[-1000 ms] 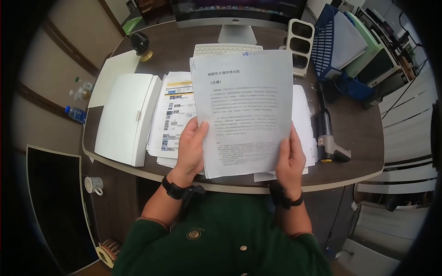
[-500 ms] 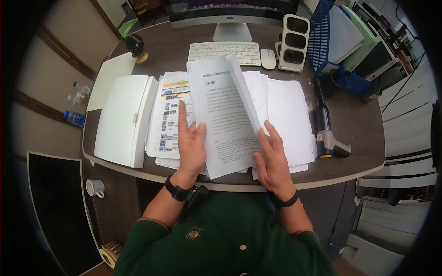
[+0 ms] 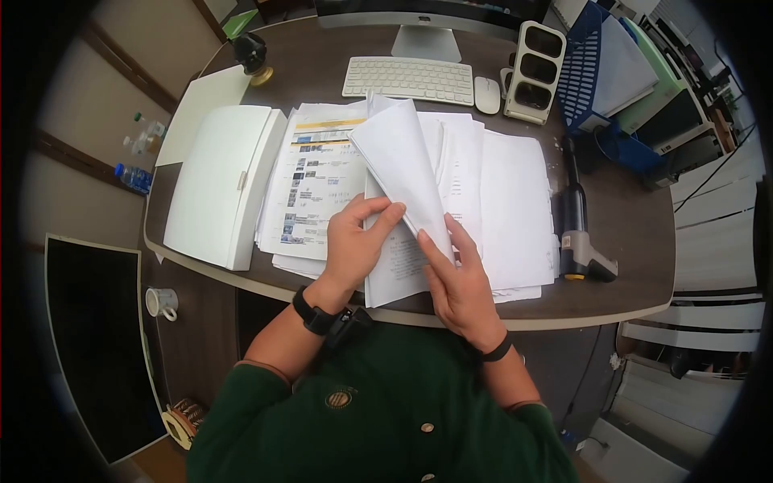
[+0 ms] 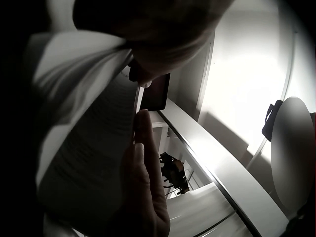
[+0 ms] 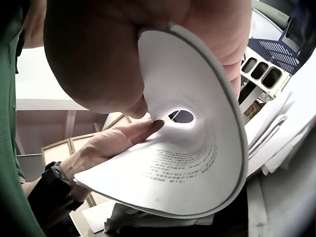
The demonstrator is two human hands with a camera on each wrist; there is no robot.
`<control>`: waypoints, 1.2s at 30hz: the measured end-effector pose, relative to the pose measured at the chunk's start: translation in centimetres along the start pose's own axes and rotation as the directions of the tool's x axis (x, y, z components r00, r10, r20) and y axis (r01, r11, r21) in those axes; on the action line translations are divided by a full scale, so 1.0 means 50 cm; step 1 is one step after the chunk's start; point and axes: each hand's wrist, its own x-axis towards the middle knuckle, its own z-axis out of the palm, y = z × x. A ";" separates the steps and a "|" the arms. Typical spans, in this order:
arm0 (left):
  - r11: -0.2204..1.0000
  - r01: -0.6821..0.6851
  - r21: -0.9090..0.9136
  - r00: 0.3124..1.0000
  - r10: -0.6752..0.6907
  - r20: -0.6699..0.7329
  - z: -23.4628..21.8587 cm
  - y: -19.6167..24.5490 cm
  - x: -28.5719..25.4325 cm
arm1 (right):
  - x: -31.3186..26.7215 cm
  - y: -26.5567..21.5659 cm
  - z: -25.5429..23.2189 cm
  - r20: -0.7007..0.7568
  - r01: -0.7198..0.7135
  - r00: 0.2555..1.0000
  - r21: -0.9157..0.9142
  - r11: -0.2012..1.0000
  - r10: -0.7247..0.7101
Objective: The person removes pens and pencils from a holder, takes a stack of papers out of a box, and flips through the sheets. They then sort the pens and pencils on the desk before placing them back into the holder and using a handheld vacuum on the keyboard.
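Observation:
A sheaf of printed sheets (image 3: 415, 153) is held over the desk, its right side curled across to the left so the blank back faces up. My left hand (image 3: 352, 249) pinches the turned-over edge with thumb and fingers. On the lower right, my right hand (image 3: 467, 298) holds the curl, index finger stretched along it. In the right wrist view the sheets (image 5: 217, 148) form a wide loop with printed lines inside, and the left thumb meets the edge. The left wrist view is dark; the right hand (image 4: 143, 192) appears beside the sheets (image 4: 94, 133).
Paper stacks, one with small pictures (image 3: 314, 193) and one white (image 3: 515, 201), lie under and beside the sheaf. A white box file (image 3: 213, 185) is at left. Behind are a keyboard (image 3: 411, 80) and mouse (image 3: 486, 95); a pistol-gripped black-and-grey tool (image 3: 576, 233) lies at right.
The sheaf, flat between both hands at first, has its right side curled over to the left. The left hand's raised index finger has come in to pinch the edge; the right hand moved inward.

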 end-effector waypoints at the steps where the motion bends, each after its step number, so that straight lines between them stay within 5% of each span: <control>1: 0.999 -0.008 -0.031 1.000 0.008 -0.001 0.002 -0.003 0.001 | -0.001 0.001 0.001 0.003 0.011 1.000 -0.007 1.000 -0.011; 13: 0.969 0.112 -0.220 0.993 -0.100 0.066 0.005 -0.007 -0.002 | -0.011 0.010 0.002 -0.029 -0.192 0.976 0.358 0.914 0.216; 16: 0.956 0.136 -0.262 0.990 -0.119 0.079 0.006 -0.008 -0.003 | -0.023 0.018 0.018 0.080 -0.323 0.931 0.638 0.699 0.356; 25: 0.907 0.199 -0.371 0.979 -0.171 0.106 0.007 -0.003 -0.006 | -0.024 0.021 0.021 0.109 -0.303 0.946 0.641 0.706 0.307; 36: 0.869 0.227 -0.440 0.974 -0.198 0.111 -0.006 -0.006 -0.005 | -0.027 0.026 0.012 0.148 -0.298 0.938 0.802 0.517 0.312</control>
